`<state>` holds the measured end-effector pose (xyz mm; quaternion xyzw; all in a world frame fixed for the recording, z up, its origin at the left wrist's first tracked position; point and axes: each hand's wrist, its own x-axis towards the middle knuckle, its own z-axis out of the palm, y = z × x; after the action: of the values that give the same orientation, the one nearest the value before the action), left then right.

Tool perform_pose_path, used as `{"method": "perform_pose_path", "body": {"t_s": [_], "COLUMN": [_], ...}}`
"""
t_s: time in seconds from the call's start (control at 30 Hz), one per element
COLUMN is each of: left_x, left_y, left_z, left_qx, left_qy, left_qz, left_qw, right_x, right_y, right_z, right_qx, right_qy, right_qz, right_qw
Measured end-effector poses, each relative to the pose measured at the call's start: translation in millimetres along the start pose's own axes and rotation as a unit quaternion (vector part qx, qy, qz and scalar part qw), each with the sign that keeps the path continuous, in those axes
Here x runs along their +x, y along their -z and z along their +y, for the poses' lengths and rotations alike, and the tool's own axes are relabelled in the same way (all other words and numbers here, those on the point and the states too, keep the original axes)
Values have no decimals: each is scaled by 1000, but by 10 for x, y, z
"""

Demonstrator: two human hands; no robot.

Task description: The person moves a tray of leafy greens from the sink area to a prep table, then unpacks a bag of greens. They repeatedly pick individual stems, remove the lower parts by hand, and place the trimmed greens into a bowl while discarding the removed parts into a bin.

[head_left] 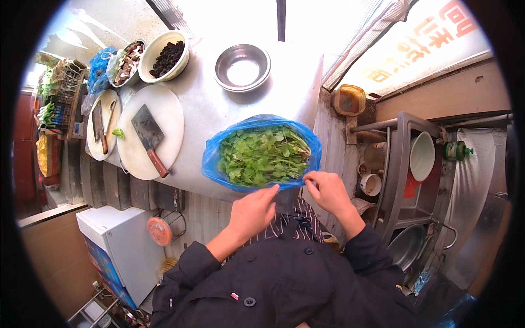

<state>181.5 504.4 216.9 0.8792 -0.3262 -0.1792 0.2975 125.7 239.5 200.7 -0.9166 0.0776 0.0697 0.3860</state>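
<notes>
A blue plastic bag lies wide-mouthed at the near edge of the metal table. Leafy cilantro fills it, with the stems toward the right. My left hand is closed at the bag's near rim, its fingertips pinching the plastic. At the bag's near right corner, my right hand pinches the rim between thumb and fingers. To the left, a cleaver with a wooden handle rests on a round white cutting board.
Behind the bag stands a steel bowl. At the back left are a cream bowl of dark pieces and a bowl of sliced mushrooms. A smaller board carries knives. A metal sink stands right; a white freezer stands lower left.
</notes>
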Motion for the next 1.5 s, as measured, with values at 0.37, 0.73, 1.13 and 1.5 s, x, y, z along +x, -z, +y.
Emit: {"method": "perform_pose_path", "body": {"t_s": [0.37, 0.73, 1.13, 1.5], "left_x": [41, 40, -51, -104], "left_y": [-303, -311, -146, -46], "left_z": [119, 643, 852, 509], "left_qx": [-48, -58, -22, -149], "left_qy": [47, 131, 150, 147], "left_qz": [-33, -107, -20, 109], "left_qw": [997, 984, 988, 972], "right_x": [-684, -1808, -1966, -575], "right_y": [529, 1326, 1883, 2132], "right_z": [1836, 5957, 7309, 3641], "right_qx": [533, 577, 606, 462], "right_qy": [-258, -347, -343, -219], "right_qz": [327, 626, 636, 484], "right_qw": [737, 394, 332, 710]}}
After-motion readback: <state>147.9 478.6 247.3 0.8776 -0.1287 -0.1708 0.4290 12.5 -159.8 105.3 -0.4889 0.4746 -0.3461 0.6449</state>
